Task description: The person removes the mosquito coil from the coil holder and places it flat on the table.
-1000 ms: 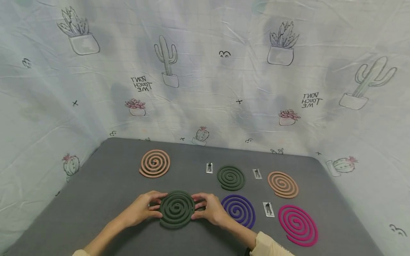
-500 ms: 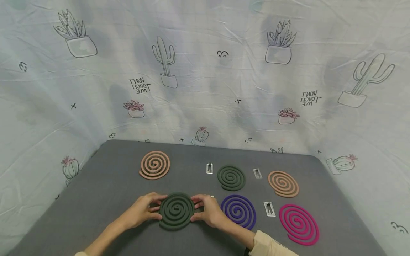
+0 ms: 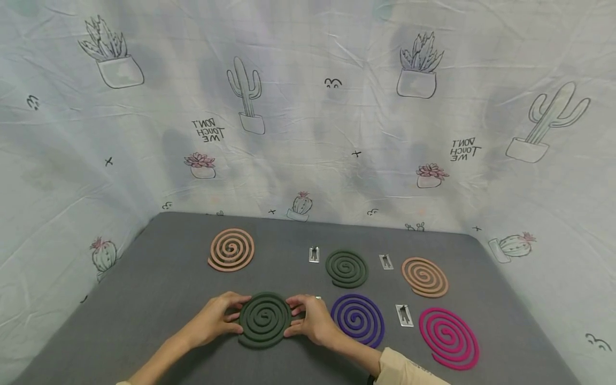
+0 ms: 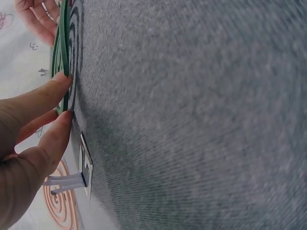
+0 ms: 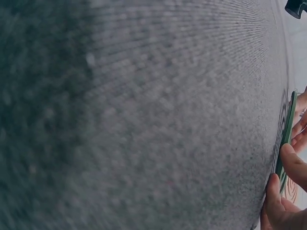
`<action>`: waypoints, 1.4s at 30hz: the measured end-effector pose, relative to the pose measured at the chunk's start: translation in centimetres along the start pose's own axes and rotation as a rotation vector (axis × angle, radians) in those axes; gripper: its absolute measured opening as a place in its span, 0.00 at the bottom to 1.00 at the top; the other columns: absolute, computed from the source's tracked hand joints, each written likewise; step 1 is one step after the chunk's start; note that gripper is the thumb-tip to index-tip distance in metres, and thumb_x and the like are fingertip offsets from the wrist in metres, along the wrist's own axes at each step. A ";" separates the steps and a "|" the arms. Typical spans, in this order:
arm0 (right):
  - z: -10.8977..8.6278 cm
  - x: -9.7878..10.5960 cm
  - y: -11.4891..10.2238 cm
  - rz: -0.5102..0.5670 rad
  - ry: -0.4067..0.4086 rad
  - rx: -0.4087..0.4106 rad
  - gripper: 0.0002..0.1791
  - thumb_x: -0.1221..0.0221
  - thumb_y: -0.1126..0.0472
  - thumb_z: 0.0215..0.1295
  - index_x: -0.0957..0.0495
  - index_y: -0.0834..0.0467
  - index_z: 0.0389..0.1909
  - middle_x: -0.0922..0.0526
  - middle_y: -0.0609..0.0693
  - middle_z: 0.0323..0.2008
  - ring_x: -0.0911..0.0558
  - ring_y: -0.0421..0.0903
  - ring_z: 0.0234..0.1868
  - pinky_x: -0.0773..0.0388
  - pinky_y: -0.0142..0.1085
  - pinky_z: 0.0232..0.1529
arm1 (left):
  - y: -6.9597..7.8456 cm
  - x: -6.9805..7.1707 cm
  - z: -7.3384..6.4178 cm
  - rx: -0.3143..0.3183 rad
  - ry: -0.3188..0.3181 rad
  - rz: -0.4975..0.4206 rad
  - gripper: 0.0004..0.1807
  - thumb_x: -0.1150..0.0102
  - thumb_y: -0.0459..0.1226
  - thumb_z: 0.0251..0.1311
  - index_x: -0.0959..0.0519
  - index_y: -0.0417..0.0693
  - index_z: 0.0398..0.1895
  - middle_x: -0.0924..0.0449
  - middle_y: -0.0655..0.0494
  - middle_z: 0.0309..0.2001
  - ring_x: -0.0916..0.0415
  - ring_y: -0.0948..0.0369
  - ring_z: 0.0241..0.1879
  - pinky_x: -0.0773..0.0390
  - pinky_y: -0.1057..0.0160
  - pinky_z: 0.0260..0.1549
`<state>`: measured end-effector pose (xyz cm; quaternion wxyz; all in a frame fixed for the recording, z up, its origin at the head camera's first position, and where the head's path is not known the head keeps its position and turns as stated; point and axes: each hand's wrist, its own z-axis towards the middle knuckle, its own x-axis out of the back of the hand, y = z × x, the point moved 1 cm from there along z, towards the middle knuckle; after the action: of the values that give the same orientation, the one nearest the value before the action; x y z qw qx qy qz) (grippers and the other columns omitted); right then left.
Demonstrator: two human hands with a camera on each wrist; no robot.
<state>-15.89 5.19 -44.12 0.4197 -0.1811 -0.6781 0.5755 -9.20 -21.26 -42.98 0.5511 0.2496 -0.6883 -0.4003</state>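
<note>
Both hands hold a dark green mosquito coil (image 3: 264,316) by its opposite rims, low over the grey table. The left hand (image 3: 212,320) pinches its left rim with thumb and fingers; the right hand (image 3: 313,321) does the same on the right. In the left wrist view the green coil (image 4: 62,45) appears edge-on, its shadow on the cloth just beside it. Its windings lie closer together than those of the other green coil (image 3: 347,268). Part of the held rim is hidden behind the fingers. A purple coil (image 3: 356,319) lies just right of the right hand.
A magenta coil (image 3: 447,336) and an orange coil (image 3: 424,276) lie at the right. Another orange coil (image 3: 231,249) is at the back left. Small metal coil stands (image 3: 404,315) lie among them. Printed cloth walls (image 3: 308,117) surround the grey table (image 3: 120,315).
The whole head view has shifted slightly. Both hands keep their hold on the green coil; the right thumb has slid a little down its rim. A metal stand's edge now shows beside the right hand.
</note>
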 end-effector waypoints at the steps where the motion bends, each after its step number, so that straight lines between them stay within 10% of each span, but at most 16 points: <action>1: 0.0 0.0 0.0 -0.004 0.000 0.000 0.31 0.20 0.84 0.44 0.17 0.78 0.54 0.12 0.63 0.46 0.11 0.52 0.45 0.09 0.29 0.39 | 0.0 0.0 0.0 0.005 0.000 -0.005 0.37 0.21 0.22 0.54 0.27 0.15 0.67 0.23 0.26 0.59 0.20 0.31 0.59 0.10 0.53 0.56; 26: 0.3 0.5 0.1 -0.050 -0.034 0.050 0.28 0.21 0.83 0.46 0.16 0.78 0.52 0.11 0.66 0.42 0.10 0.63 0.41 0.11 0.25 0.38 | 0.1 0.0 0.3 -0.004 -0.003 0.008 0.37 0.20 0.21 0.50 0.25 0.14 0.64 0.22 0.27 0.59 0.21 0.28 0.61 0.11 0.54 0.58; 42: 0.3 0.4 0.1 -0.164 -0.028 0.091 0.29 0.17 0.80 0.44 0.15 0.78 0.50 0.14 0.58 0.37 0.13 0.44 0.34 0.13 0.23 0.36 | -0.2 -0.2 0.4 -0.035 0.023 0.055 0.34 0.19 0.21 0.49 0.22 0.16 0.61 0.20 0.30 0.55 0.18 0.30 0.58 0.12 0.54 0.58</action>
<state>-16.43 5.31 -44.10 0.4639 -0.0976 -0.6695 0.5719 -9.53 -21.05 -43.28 0.5741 0.2254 -0.6813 -0.3943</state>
